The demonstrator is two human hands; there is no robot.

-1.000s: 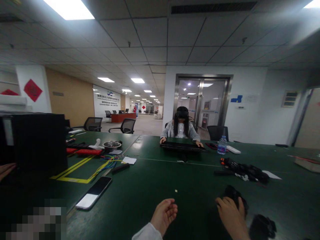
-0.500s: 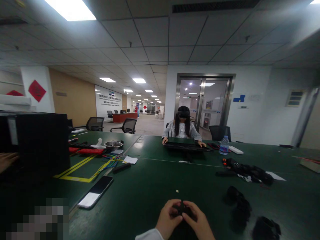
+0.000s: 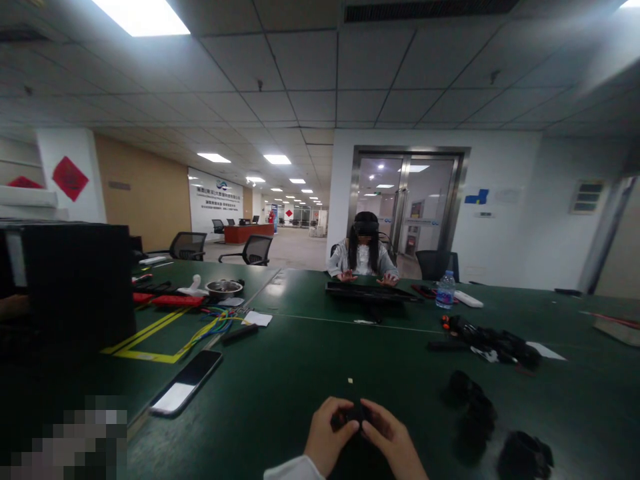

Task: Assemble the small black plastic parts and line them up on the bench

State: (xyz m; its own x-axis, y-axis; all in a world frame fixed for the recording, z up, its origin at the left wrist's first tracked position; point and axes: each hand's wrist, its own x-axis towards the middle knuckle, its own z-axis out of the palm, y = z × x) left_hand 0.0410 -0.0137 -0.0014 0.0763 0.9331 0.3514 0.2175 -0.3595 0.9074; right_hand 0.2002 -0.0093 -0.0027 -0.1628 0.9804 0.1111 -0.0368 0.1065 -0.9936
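Observation:
Both my hands are close together over the near edge of the dark green table point(image 3: 280, 387). The fingers of my left hand point(image 3: 327, 430) curl around a small black object point(image 3: 356, 412), with the thumb pressed to its near side. My right hand point(image 3: 387, 433) pinches the same object from the other side. Its kind cannot be made out, since the fingers hide much of it. A tiny pale scrap point(image 3: 351, 381) lies on the table just beyond my hands.
Left of my hands lies a phone point(image 3: 187, 383), behind it coloured wires point(image 3: 215, 327) and a metal bowl point(image 3: 224, 288). To the right are black parts point(image 3: 475, 407), a black bundle point(image 3: 493, 343) and a water bottle point(image 3: 445, 290). Across the table a person point(image 3: 367, 257) sits behind a black panel point(image 3: 373, 292).
My fingers have shifted slightly around the small black object. The person opposite has lifted their hands off the panel's ends and brought them inward. The view has turned slightly.

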